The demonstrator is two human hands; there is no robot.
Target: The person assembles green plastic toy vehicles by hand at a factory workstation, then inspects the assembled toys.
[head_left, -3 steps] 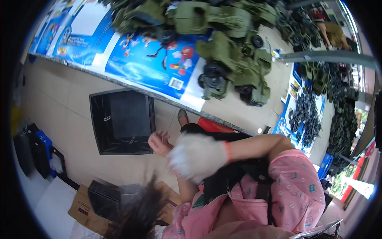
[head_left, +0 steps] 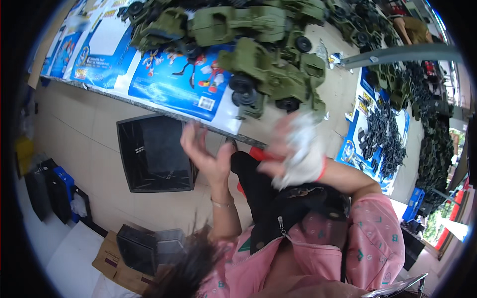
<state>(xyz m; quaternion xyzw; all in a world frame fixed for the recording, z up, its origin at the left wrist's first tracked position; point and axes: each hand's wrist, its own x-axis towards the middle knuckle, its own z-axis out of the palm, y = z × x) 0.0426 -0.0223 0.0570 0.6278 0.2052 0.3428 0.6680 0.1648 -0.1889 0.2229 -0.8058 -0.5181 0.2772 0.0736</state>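
My bare left hand [head_left: 206, 154] is raised in front of the table's edge, beside the black crate, its fingers apart with nothing in them. A whitish glove with a red-orange cuff covers most of my right hand [head_left: 297, 151], which is blurred by motion; its bare thumb and fingertips look spread, and I see nothing held. Just beyond that hand, olive-green toy military trucks [head_left: 271, 74] with black wheels lie heaped on the table. The right hand is nearest to these trucks and appears apart from them.
Blue printed sheets [head_left: 169, 94] cover part of the stone-edged table. A black crate [head_left: 190, 174] stands on the tiled floor. Dark bins sit on a cardboard box [head_left: 109, 258] at lower left. Dark small parts [head_left: 382, 139] lie at right, past a grey metal bar [head_left: 397, 56]. Another person's arm shows far right.
My hands have moved apart. The left has risen with its fingers spreading; the right has swung right and forward toward the trucks. The view has shifted slightly.
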